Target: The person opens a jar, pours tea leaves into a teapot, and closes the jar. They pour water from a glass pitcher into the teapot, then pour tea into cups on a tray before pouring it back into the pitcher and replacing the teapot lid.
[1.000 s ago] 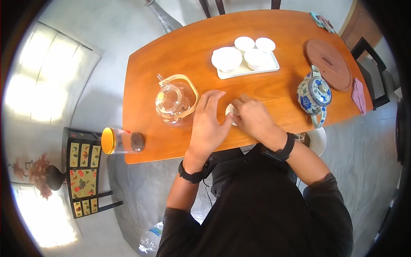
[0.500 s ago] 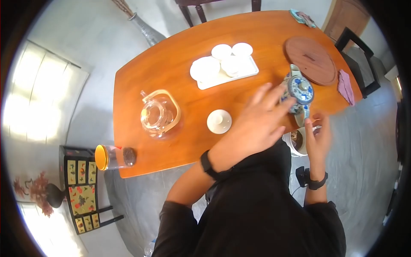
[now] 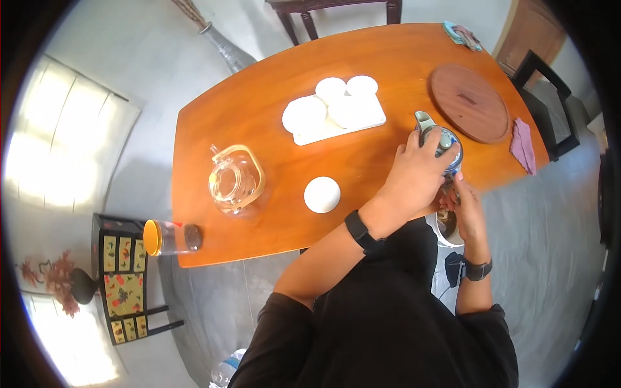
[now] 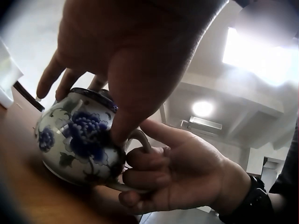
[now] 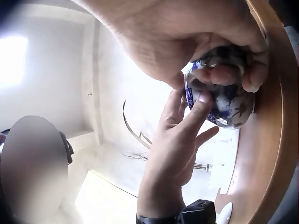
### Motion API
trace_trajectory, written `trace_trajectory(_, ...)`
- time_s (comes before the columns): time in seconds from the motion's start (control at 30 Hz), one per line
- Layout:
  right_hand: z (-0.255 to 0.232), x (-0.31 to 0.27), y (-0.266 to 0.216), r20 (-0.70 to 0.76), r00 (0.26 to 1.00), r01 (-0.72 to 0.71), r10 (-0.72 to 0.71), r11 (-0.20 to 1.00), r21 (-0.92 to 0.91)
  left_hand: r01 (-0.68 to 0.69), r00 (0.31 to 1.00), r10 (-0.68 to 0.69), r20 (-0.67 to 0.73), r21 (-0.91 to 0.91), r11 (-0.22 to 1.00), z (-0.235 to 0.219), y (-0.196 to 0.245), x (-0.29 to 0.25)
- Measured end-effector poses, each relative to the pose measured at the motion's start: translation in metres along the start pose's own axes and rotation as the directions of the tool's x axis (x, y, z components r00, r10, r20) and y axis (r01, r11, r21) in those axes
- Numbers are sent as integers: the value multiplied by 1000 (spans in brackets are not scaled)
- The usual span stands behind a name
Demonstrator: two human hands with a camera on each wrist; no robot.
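A blue-and-white floral teapot (image 4: 81, 135) stands near the table's right front edge in the head view, its spout pointing away from the person. My left hand (image 3: 414, 171) spans it from above, fingers over the lid on the far side and thumb against the near side of the body. Behind the pot, my right hand (image 4: 187, 172) has its fingers curled round the handle (image 4: 140, 140). To the left on the table sits a small round white cup (image 3: 322, 194), apart from both hands.
A glass kettle (image 3: 234, 184) and a yellow-lidded jar (image 3: 171, 238) stand to the left. White cups share a white tray (image 3: 310, 138) farther back. At the right lie a round wooden board (image 3: 469, 103) and a pink cloth (image 3: 522, 147). Below the edge is a white bucket (image 3: 451, 240).
Both hands have left the white cup and moved right to the teapot. The left hand has come down over its top, and the right hand has taken hold of the handle.
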State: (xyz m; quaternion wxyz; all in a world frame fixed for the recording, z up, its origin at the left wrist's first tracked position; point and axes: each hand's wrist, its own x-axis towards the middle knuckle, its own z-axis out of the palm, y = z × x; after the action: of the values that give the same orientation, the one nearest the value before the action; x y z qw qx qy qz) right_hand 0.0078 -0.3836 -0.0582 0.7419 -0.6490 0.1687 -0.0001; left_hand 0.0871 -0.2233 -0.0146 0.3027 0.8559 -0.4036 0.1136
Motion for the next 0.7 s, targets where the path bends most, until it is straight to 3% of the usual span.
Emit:
trace_trajectory(0.1, 7, 3, 0, -17, 1000, 3, -3, 1000, -31, 32, 999, -32, -20, 3, 999, -2, -1, -4)
trace_trajectory(0.2, 9, 5, -1, 71, 997, 28, -29, 1000, 10, 3, 1000, -2, -22, 56, 998, -4, -5, -7)
trace_trajectory(0.3, 12, 3, -7, 123, 991, -54, 55, 998, -16, -20, 999, 18, 39, 41, 999, -3, -12, -10)
trace_trajectory(0.43, 16, -3, -20, 100, 988, -107, 116, 990, -89, -13, 996, 12, 88, 13, 1000, -5, -13, -16)
trace_trajectory(0.53, 16, -3, -23, 91, 991, -80, 102, 972, -221, 3, 1000, -3, 18, -6, 1000, -3, -12, -22)
trace_trajectory(0.7, 17, -4, -30, 87, 986, -119, 143, 964, -239, -7, 1000, 7, 28, 13, 1000, -3, -11, -22)
